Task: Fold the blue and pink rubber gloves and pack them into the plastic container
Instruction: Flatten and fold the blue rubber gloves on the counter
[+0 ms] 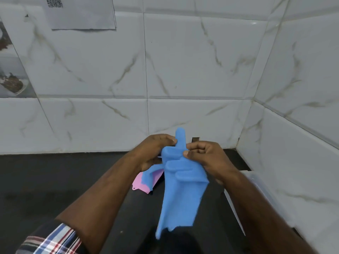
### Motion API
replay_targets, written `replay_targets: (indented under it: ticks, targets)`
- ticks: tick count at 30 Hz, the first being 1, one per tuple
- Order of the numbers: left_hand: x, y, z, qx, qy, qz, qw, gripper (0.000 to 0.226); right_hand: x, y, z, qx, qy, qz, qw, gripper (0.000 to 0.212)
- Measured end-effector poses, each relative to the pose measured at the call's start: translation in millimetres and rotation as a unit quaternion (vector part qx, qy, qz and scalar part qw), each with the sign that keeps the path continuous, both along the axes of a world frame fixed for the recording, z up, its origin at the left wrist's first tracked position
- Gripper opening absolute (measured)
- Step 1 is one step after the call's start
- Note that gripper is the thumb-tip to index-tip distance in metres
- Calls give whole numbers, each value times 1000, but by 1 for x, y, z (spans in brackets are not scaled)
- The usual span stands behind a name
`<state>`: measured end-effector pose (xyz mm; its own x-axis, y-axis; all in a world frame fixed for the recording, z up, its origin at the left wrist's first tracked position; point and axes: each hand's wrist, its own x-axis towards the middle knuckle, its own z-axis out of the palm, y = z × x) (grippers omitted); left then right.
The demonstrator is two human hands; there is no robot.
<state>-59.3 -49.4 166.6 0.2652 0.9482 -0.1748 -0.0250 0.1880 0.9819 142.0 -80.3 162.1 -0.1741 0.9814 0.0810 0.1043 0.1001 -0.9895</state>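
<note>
A blue rubber glove point(180, 195) hangs in the air above the dark counter, cuff down, one finger sticking up. My left hand point(152, 153) grips its finger end from the left, and my right hand point(207, 156) pinches the same end from the right. Below my left hand a pink glove point(142, 184) lies flat on the counter with another blue glove point(149, 176) partly over it. A clear plastic container point(256, 182) stands at the right, largely hidden behind my right forearm.
The black counter point(55, 180) runs along a white marble-tiled wall point(128, 70) and meets a second tiled wall at the right corner. A printed paper sheet point(80, 13) hangs on the wall at upper left.
</note>
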Motion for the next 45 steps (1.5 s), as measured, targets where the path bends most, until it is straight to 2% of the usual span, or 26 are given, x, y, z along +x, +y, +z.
replay_targets:
  ticks: [2, 4, 7, 9, 11, 13, 14, 16, 17, 18, 22, 25, 27, 29, 32, 34, 36, 38, 42, 45]
  targets:
    - [-3, -1, 3, 64, 83, 98, 990, 15, 0, -2, -2, 13, 31, -40, 999, 18]
    - [-6, -6, 5, 78, 131, 138, 979, 34, -2, -2, -4, 44, 28, -91, 994, 14]
    - [-2, -22, 8, 41, 136, 36, 989, 51, -12, -3, -10, 100, -25, -139, 985, 13]
    - [6, -31, 10, 46, 95, -21, 994, 40, -20, -9, -15, 127, -72, -108, 983, 15]
    - [8, -30, 10, 55, 58, -20, 997, 24, -24, -15, -18, 145, -116, -37, 982, 20]
    - [4, -27, 8, 64, 49, -9, 997, 23, -21, -18, -20, 164, -134, 1, 977, 21]
    - [1, -25, 7, 60, 34, -6, 998, 22, -18, -18, -20, 155, -101, -5, 983, 21]
    - [-2, -26, 7, 36, -15, 1, 999, 12, -7, -16, -19, 113, 21, -47, 992, 23]
    - [-3, -27, 7, 18, -47, -2, 999, 8, 0, -14, -22, 99, 61, -59, 991, 28]
    - [-4, -31, 10, -5, -73, -15, 997, 12, 8, -13, -25, 90, 65, -52, 992, 36]
    - [-6, -36, 16, -72, -101, -83, 989, 40, 25, -8, -51, -2, -21, 101, 995, 79]
    - [-8, -37, 15, -67, -113, -111, 985, 55, 28, -5, -62, -37, -26, 138, 989, 89]
    - [-10, -42, 17, -66, -114, -124, 984, 61, 29, -6, -64, -53, -30, 142, 988, 84]
    - [-20, -43, 12, -57, -117, -110, 985, 59, 31, -8, -70, -91, -36, 162, 982, 64]
    - [-42, -45, -5, -46, -116, -38, 991, 26, 38, -14, -86, -157, -111, 155, 969, 26]
    - [-61, -47, -28, -66, -104, 11, 992, 14, 47, -17, -97, -182, -128, 116, 968, 16]
    - [-75, -52, -55, -104, -93, 47, 989, 16, 52, -19, -105, -197, -61, 66, 976, 9]
    - [-83, -61, -79, -129, -85, 71, 985, 18, 54, -17, -110, -183, -46, 18, 982, 8]
    - [-90, -80, -122, -158, -53, 144, 976, 20, 46, -13, -118, -135, -133, -51, 981, 5]
    - [-91, -95, -142, -181, -15, 180, 967, 22, 41, -9, -128, -130, -175, -66, 974, 9]
